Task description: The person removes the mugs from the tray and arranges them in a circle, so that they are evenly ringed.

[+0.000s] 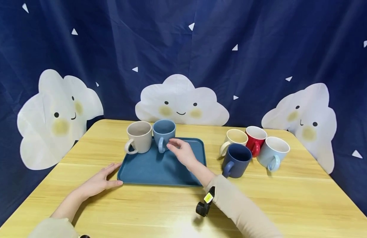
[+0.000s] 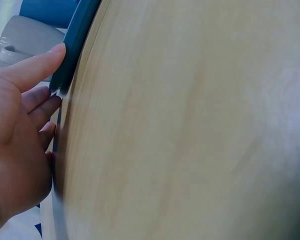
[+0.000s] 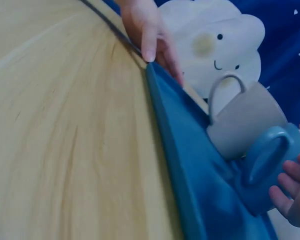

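A dark teal tray (image 1: pixel 159 172) lies on the wooden table. On its back left part stand a grey-beige mug (image 1: pixel 142 140) and, close beside it, a medium-blue mug (image 1: pixel 166 134) with its handle toward me. My left hand (image 1: pixel 95 183) touches the tray's front left corner; its thumb and fingers are extended, as the left wrist view also shows. At the right side of the blue mug is my right hand (image 1: pixel 184 153), its fingers loosely bent and spread. In the right wrist view the fingers are off the handle; whether they touch the mug's side is unclear.
Right of the tray stand a cream mug (image 1: pixel 237 137), a navy mug (image 1: pixel 237 165), a red mug (image 1: pixel 256 134) and a light-blue mug (image 1: pixel 272 152), grouped closely. A dark blue curtain (image 1: pixel 183 49) with cloud faces hangs behind the table (image 1: pixel 135 211).
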`<state>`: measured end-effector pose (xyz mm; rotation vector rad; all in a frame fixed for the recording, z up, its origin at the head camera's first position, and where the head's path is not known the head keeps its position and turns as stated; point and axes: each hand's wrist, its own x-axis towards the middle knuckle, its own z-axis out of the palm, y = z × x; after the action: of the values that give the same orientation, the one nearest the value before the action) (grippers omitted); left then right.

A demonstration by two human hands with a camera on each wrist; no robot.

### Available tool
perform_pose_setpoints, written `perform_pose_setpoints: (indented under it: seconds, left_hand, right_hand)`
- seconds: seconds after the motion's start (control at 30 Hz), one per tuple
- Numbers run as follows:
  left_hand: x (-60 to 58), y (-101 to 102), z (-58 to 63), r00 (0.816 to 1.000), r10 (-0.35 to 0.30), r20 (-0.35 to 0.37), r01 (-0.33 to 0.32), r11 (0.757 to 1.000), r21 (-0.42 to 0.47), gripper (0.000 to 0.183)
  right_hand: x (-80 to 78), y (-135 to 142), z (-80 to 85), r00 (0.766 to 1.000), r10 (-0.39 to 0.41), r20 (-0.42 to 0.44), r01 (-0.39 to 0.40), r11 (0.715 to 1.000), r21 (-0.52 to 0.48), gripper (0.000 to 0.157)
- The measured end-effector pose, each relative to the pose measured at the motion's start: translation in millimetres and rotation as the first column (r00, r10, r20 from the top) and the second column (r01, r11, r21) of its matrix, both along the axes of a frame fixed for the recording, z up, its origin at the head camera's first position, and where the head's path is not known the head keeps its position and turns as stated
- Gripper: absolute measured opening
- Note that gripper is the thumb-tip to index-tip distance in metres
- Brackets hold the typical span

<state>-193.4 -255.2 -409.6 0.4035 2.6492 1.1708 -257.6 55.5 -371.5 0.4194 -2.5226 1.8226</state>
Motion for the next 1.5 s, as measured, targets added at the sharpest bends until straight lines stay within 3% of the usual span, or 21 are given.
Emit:
perform_pose_setpoints:
  seconds: [0.23, 0.6, 0.97, 1.33, 1.5]
  left_hand:
    - [-0.6, -0.5, 0.3, 1.0, -0.002, 0.012, 0.002, 1.0, 0.004, 0.079]
    - [0.5, 0.6, -1.0, 1.0, 0.005, 0.011, -0.005, 1.0, 0.007, 0.079]
    - [-1.4, -0.3, -3.8, 1.0, 0.006, 0.001, -0.006, 1.0, 0.008, 0.079]
    - [-2.3, -1.9, -3.7, 1.0, -0.001, -0.011, 0.002, 1.0, 0.018, 0.079]
    - [-3.2, -2.2, -5.2, 1.0, -0.002, 0.002, 0.002, 1.0, 0.022, 0.079]
  right_hand:
    - [-1.5, -15.2, -9.6, 1.0, 0.012, -0.016, -0.012, 0.999, -0.034, 0.042]
    - [-0.2, -28.3, -18.8, 0.999, 0.051, -0.018, -0.052, 0.996, -0.072, 0.035]
    - [-2.5, -29.3, -18.9, 0.995, -0.096, 0.001, 0.096, 0.99, -0.103, 0.021]
    - [-0.7, -21.6, -12.2, 0.986, -0.09, 0.141, 0.114, 0.978, -0.177, 0.019]
    - [3.0, -15.0, -12.8, 0.987, -0.049, 0.155, 0.08, 0.976, -0.202, 0.018]
